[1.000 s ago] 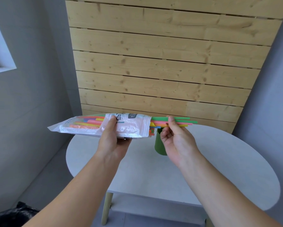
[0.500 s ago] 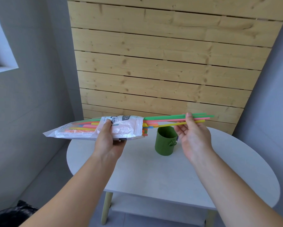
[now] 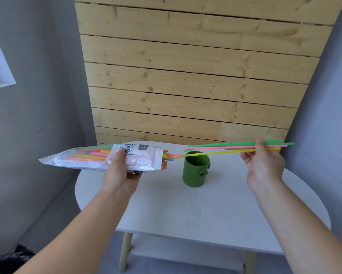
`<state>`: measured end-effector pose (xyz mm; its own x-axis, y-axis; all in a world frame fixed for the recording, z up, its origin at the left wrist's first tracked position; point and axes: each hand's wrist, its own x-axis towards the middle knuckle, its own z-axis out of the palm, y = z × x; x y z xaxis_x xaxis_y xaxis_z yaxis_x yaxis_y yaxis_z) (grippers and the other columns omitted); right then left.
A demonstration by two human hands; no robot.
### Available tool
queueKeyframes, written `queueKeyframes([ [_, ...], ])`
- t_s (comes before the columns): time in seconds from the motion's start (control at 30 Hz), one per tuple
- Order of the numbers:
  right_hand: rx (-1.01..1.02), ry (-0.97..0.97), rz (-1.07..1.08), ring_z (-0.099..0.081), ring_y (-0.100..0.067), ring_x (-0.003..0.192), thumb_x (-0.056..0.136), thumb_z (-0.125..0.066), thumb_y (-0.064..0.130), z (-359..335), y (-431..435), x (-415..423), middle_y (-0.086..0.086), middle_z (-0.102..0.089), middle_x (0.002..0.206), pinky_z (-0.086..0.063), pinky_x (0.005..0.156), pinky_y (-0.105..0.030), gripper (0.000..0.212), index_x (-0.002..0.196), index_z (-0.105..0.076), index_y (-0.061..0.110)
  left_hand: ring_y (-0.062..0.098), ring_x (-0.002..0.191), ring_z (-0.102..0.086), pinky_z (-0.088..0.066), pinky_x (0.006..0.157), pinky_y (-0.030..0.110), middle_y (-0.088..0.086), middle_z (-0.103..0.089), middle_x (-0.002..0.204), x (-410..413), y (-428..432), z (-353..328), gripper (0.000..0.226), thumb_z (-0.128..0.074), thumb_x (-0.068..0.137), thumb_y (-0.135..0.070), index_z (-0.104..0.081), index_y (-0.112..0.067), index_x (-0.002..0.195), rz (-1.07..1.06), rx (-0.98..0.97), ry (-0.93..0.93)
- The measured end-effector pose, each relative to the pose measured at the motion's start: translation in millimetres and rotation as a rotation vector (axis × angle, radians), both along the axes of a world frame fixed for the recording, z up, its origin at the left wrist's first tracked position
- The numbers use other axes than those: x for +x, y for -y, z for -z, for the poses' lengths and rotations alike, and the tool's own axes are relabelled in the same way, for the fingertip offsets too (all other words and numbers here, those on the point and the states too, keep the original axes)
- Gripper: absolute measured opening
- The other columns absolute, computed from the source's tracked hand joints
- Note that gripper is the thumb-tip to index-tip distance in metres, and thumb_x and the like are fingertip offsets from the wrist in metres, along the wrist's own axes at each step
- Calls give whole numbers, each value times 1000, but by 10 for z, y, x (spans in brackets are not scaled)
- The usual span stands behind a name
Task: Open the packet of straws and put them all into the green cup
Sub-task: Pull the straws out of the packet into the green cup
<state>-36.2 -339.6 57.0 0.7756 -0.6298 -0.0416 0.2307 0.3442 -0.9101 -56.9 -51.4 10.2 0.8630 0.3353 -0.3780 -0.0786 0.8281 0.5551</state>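
My left hand (image 3: 120, 171) grips a clear plastic straw packet (image 3: 83, 158), held level above the table's left edge with its open end facing right. Several coloured straws remain inside, their tips poking out of the opening. My right hand (image 3: 262, 163) pinches a small bunch of straws (image 3: 221, 148), green, pink and yellow, held level in the air. They are fully out of the packet; the yellow one's tip lies just beside the opening. The green cup (image 3: 195, 170) stands upright on the table below the gap between my hands, and looks empty.
The white round table (image 3: 215, 212) has pale wooden legs and a lower shelf. A wooden plank wall (image 3: 186, 76) stands behind it, with grey walls on both sides. A black bag (image 3: 10, 258) lies on the floor at the bottom left.
My right hand has drawn the bunch of straws out of the packet to the right, uncovering the cup. My left hand has kept the packet nearly still.
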Motion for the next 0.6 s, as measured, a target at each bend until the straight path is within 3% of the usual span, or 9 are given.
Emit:
queueKeyframes([
  [0.17,-209,13,70,-60,-2,40,99,-59,25,-16,67,-2,-1,-60,69,-58,71,-33,26,74,-58,17,23,110,-75,-62,81,41,9,-75,127,12,209,55,40,-68,100,-25,-59,-13,138,68,55,37],
  [0.4,-400,19,108,-61,-3,41,99,-57,29,-65,127,39,3,-61,67,-58,64,-32,29,73,-55,18,23,106,-76,-64,74,38,8,-76,124,57,377,108,39,-68,100,-26,-60,-13,136,130,94,44],
  [0.6,-552,-85,-98,-67,-14,60,98,-60,31,2,-34,161,-2,-68,75,-51,53,-18,26,83,-63,10,24,103,-77,-65,73,38,8,-77,120,71,353,149,40,-70,99,-25,-61,-13,136,121,93,11],
])
